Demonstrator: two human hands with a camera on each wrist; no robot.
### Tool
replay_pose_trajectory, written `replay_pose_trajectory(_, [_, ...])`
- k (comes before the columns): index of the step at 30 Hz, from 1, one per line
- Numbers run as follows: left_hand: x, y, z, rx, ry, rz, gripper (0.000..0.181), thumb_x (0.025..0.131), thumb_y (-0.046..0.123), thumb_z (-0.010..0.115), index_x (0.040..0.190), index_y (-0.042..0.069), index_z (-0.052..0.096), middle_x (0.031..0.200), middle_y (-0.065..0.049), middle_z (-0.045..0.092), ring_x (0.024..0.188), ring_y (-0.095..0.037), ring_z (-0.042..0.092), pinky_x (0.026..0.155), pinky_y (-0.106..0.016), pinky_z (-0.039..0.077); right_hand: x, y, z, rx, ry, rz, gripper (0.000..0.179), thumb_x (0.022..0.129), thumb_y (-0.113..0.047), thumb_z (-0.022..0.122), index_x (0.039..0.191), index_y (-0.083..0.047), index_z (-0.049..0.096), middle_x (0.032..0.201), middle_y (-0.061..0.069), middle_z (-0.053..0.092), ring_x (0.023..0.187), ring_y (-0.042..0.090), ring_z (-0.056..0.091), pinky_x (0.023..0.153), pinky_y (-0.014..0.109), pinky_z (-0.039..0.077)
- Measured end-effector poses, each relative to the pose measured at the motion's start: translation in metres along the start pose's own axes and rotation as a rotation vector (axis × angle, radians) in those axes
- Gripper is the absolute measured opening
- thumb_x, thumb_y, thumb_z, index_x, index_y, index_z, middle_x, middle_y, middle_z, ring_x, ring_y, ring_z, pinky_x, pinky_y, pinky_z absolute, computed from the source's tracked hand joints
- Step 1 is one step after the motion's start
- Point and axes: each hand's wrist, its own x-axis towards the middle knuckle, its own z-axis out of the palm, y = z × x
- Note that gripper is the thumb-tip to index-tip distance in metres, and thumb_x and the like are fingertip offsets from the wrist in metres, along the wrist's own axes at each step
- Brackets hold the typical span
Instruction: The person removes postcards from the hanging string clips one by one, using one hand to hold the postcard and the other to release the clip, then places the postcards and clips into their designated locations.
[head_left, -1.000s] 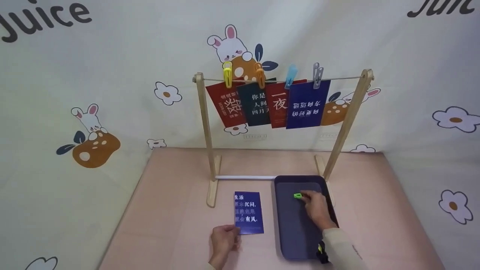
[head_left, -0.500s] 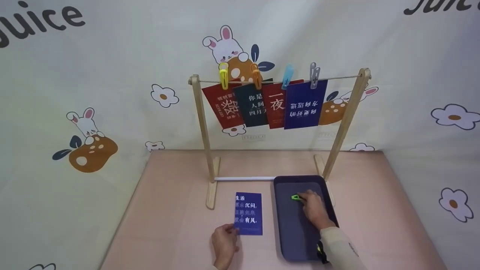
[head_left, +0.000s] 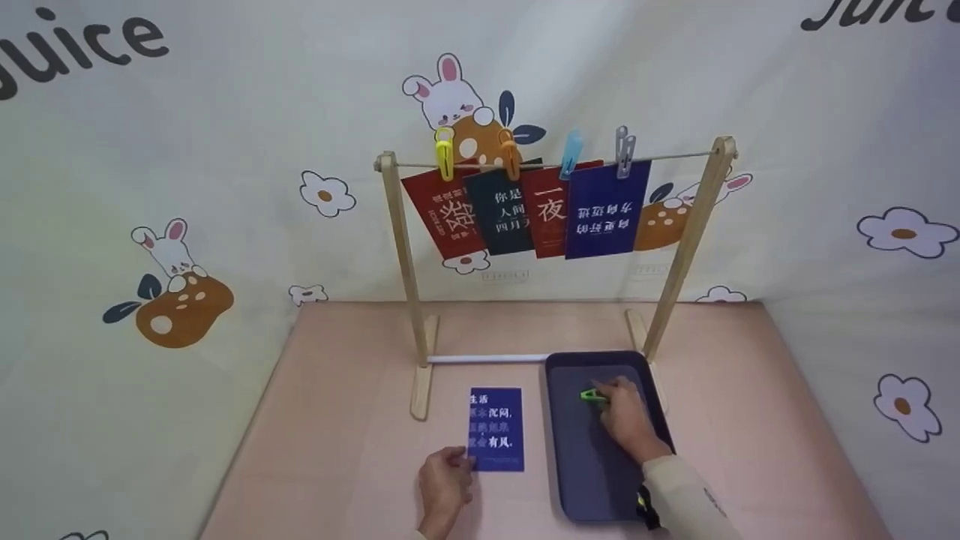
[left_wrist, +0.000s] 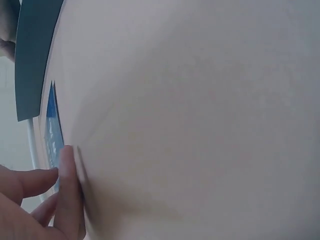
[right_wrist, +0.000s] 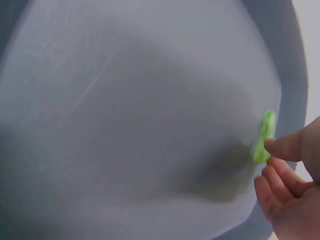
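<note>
In the head view my left hand [head_left: 445,484] pinches the lower left edge of a blue card [head_left: 496,430] printed with white characters. In the left wrist view the thumb and fingers meet at the edge of that card [left_wrist: 52,135], seen nearly edge-on. Over the dark tray [head_left: 568,480], my right hand [head_left: 630,420] pinches a small green clothespin [head_left: 590,395]. The right wrist view shows this clothespin [right_wrist: 265,135] at the thumb and fingertips, near the tray's wall; whether it touches the tray floor I cannot tell.
Behind stands a wooden rack [head_left: 405,277] with a string [head_left: 679,157]. Several cards hang there, overlapping, from yellow [head_left: 445,154], orange [head_left: 511,155], light blue [head_left: 571,154] and grey [head_left: 624,152] clothespins. A white rod [head_left: 487,359] joins the rack's feet behind the blue card.
My right hand has shifted its fingers slightly on the green clothespin. The left hand keeps its pinch on the blue card. The head view has swung a little.
</note>
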Motion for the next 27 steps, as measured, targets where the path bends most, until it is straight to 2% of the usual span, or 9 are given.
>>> replay_pose_trajectory(5, [0.011, 0.014, -0.019, 0.123, -0.060, 0.041, 0.026, 0.086, 0.007, 0.075, 0.108, -0.006, 0.072, 0.084, -0.011, 0.073, 0.063, -0.016, 0.065, 0.049, -0.026, 0.052, 0.000, -0.012, -0.021, 0.020, 0.048, -0.046, 0.042, 0.083, 0.014, 0.064, 0.122, 0.000, 0.070, 0.110, 0.019, 0.063, 0.105, 0.035, 0.060, 0.088, 0.050, 0.056])
replay_pose_trajectory(8, [0.016, 0.026, -0.031, 0.182, -0.121, 0.095, 0.034, 0.085, 0.013, 0.077, 0.112, -0.007, 0.070, 0.092, -0.018, 0.073, 0.076, -0.023, 0.069, 0.063, -0.034, 0.056, 0.003, -0.020, -0.033, 0.011, 0.089, -0.085, 0.038, 0.086, 0.009, 0.067, 0.122, -0.002, 0.071, 0.113, 0.017, 0.064, 0.106, 0.033, 0.061, 0.089, 0.048, 0.056])
replay_pose_trajectory(11, [0.018, 0.042, -0.039, 0.191, -0.212, 0.139, 0.043, 0.086, 0.017, 0.078, 0.118, -0.008, 0.066, 0.105, -0.025, 0.071, 0.093, -0.032, 0.069, 0.079, -0.043, 0.059, 0.006, -0.032, -0.045, -0.009, 0.150, -0.148, 0.036, 0.085, 0.007, 0.071, 0.120, -0.003, 0.072, 0.111, 0.015, 0.065, 0.104, 0.032, 0.063, 0.088, 0.047, 0.057])
replay_pose_trajectory(16, [0.014, 0.074, -0.033, 0.145, -0.327, 0.199, 0.052, 0.088, 0.017, 0.077, 0.130, -0.008, 0.058, 0.123, -0.029, 0.062, 0.113, -0.043, 0.062, 0.095, -0.051, 0.055, 0.011, -0.050, -0.075, -0.018, 0.267, -0.286, 0.033, 0.083, 0.006, 0.075, 0.114, -0.005, 0.075, 0.107, 0.012, 0.067, 0.100, 0.029, 0.063, 0.085, 0.044, 0.055])
replay_pose_trajectory(21, [0.009, 0.108, -0.029, 0.142, -0.378, 0.315, 0.058, 0.090, 0.024, 0.076, 0.137, -0.003, 0.054, 0.131, -0.025, 0.057, 0.123, -0.042, 0.056, 0.103, -0.054, 0.051, 0.017, -0.070, -0.106, -0.037, 0.390, -0.437, 0.032, 0.080, 0.003, 0.080, 0.111, -0.005, 0.075, 0.107, 0.011, 0.068, 0.098, 0.029, 0.061, 0.076, 0.039, 0.046])
replay_pose_trajectory(23, [0.008, 0.121, -0.031, 0.142, -0.395, 0.369, 0.059, 0.090, 0.026, 0.075, 0.138, -0.001, 0.053, 0.133, -0.023, 0.057, 0.126, -0.041, 0.055, 0.105, -0.054, 0.050, 0.022, -0.080, -0.121, -0.046, 0.415, -0.483, 0.034, 0.080, 0.001, 0.081, 0.113, -0.005, 0.074, 0.109, 0.012, 0.068, 0.101, 0.029, 0.060, 0.076, 0.037, 0.044])
replay_pose_trajectory(27, [0.007, 0.152, -0.036, 0.125, -0.424, 0.433, 0.060, 0.092, 0.030, 0.074, 0.142, 0.005, 0.052, 0.140, -0.018, 0.054, 0.130, -0.037, 0.052, 0.106, -0.052, 0.049, 0.038, -0.101, -0.152, -0.064, 0.435, -0.574, 0.039, 0.083, -0.003, 0.079, 0.121, -0.005, 0.071, 0.115, 0.013, 0.066, 0.108, 0.030, 0.058, 0.079, 0.037, 0.044])
